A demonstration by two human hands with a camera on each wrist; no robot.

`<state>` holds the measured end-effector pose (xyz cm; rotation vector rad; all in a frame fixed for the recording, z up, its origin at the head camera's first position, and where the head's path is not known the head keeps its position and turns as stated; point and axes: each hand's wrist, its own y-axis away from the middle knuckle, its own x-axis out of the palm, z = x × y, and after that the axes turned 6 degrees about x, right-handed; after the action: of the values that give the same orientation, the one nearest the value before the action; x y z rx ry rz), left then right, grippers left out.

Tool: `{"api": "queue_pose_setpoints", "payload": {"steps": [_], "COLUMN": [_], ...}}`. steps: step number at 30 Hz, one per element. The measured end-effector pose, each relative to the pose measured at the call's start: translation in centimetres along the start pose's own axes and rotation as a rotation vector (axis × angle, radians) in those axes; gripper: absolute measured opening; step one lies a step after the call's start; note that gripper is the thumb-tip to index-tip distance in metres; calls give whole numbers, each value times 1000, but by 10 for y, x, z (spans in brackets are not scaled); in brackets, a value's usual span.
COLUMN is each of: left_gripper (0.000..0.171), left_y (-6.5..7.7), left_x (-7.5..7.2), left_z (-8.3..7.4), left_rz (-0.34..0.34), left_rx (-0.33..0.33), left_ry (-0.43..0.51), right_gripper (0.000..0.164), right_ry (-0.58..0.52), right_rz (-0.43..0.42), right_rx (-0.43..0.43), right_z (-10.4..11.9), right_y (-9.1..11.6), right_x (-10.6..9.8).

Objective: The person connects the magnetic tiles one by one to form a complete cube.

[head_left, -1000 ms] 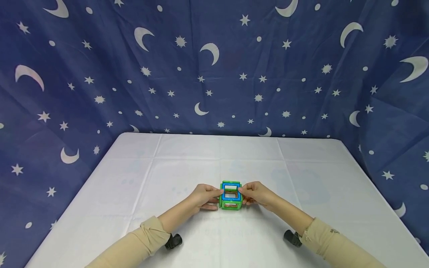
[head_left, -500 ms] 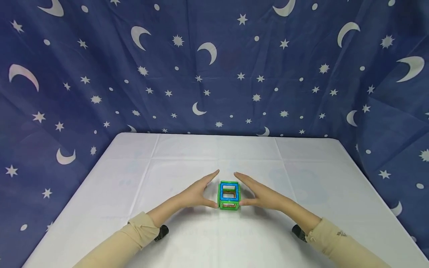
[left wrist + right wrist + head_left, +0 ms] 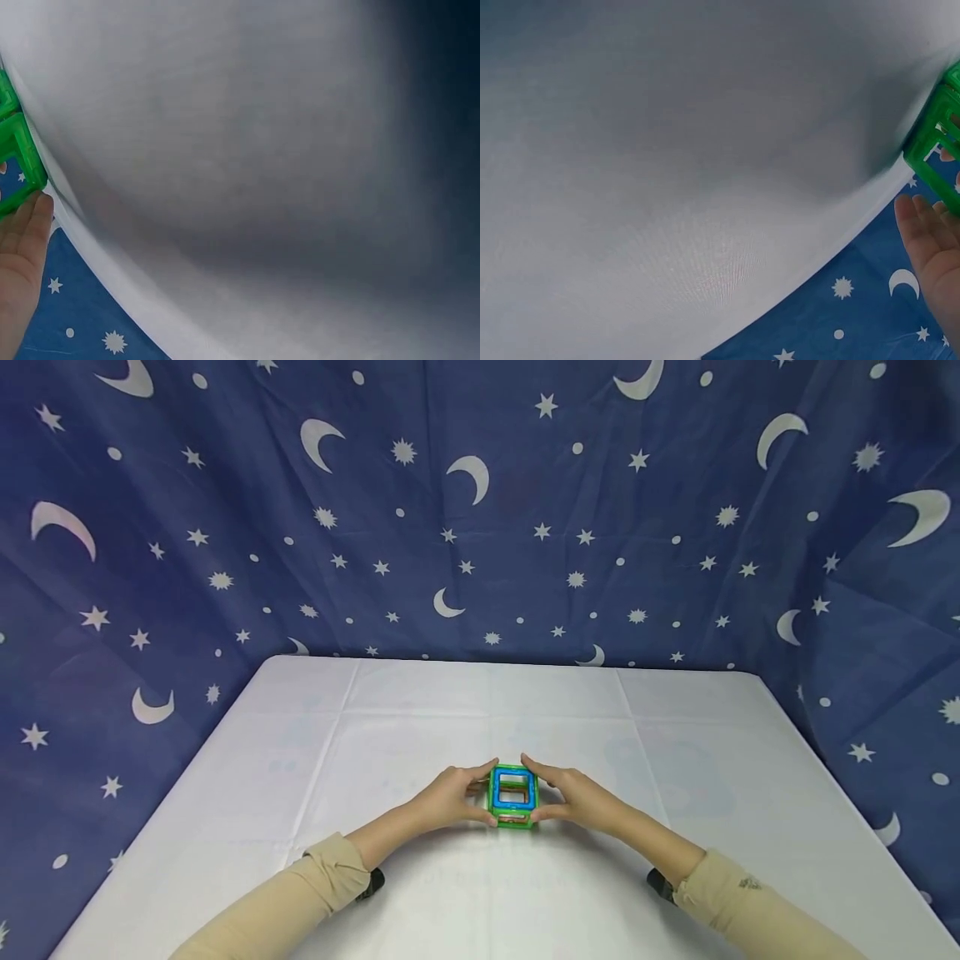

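A small cube of magnetic tiles (image 3: 513, 807) stands on the white cloth, with a blue square frame on top, green frames on its sides and an orange-red one showing through the openings. My left hand (image 3: 448, 798) spans its left side, thumb at the near corner, fingers at the far one. From the right, my right hand (image 3: 579, 802) takes the opposite side the same way, index finger past the far corner. In the left wrist view, fingertips meet a green frame (image 3: 30, 154). The right wrist view has fingertips right by another green frame (image 3: 921, 139).
White cloth covers the table (image 3: 420, 693). Behind it and along both sides hangs a blue curtain (image 3: 517, 460) with moons and stars. A black wrist device (image 3: 660, 885) sits under each forearm.
Both hands first let go of the cube's top and spread apart at its sides. Since then they have closed in on its corners. The cube stays in about the same place.
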<state>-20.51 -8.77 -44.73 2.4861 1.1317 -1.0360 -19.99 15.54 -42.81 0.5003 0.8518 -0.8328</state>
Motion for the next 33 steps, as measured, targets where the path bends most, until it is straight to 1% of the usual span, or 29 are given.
{"api": "queue_pose_setpoints", "payload": {"steps": [6,12,15,25,29,33], "left_gripper": [89,87,84,81,79,78], "left_y": [1,3,3,-2,-3,-2], "left_x": [-1,-2,-2,-3,0,4], "left_z": [-1,1,1,-3,-5,-8], "left_rz": [8,8,3,-7,-20,-29], "left_rx": [-20,-50,-49,-37,-53,-72], "left_ry": [-18,40,56,37,54,53], "right_gripper": [82,82,82,83,89,89], "right_ry": [23,24,32,99,83,42], "right_rz": [-4,2,4,38,53,52], "right_rx": [-3,-6,-14,9,27,15], "right_z": [0,2,2,3,1,-1], "right_y": [-1,-3,-4,0,3,5], "right_x": [2,1,0,-6,-7,-7]}}
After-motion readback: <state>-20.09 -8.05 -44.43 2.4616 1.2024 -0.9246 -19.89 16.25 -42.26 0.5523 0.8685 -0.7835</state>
